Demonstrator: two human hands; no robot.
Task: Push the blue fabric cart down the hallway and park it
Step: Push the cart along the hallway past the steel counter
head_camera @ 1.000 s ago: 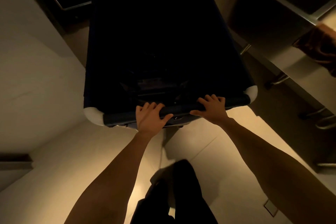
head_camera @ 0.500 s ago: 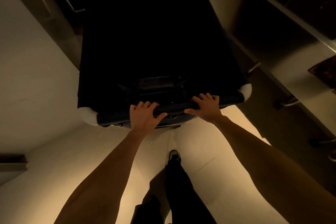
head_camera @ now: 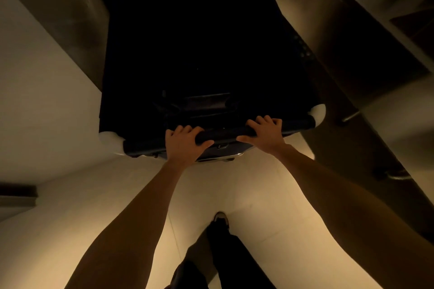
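The blue fabric cart (head_camera: 291, 70) fills the middle of the view and looks almost black in the dim light. It has white corner caps and a dark near rail. My left hand (head_camera: 184, 145) grips that rail left of centre, fingers curled over the top. My right hand (head_camera: 265, 132) grips the same rail a little to the right. The inside of the cart is too dark to make out.
A pale wall (head_camera: 42, 91) runs close along the left, with a steel panel (head_camera: 63, 14) beyond it. Steel counters with legs (head_camera: 375, 37) line the right side. Pale floor tiles (head_camera: 253, 192) lie below, with my dark trouser leg and shoe (head_camera: 220, 218).
The cart has rolled forward between the steel panel on the left and the counters on the right. My foot has stepped ahead. Both hands keep their hold on the rail.
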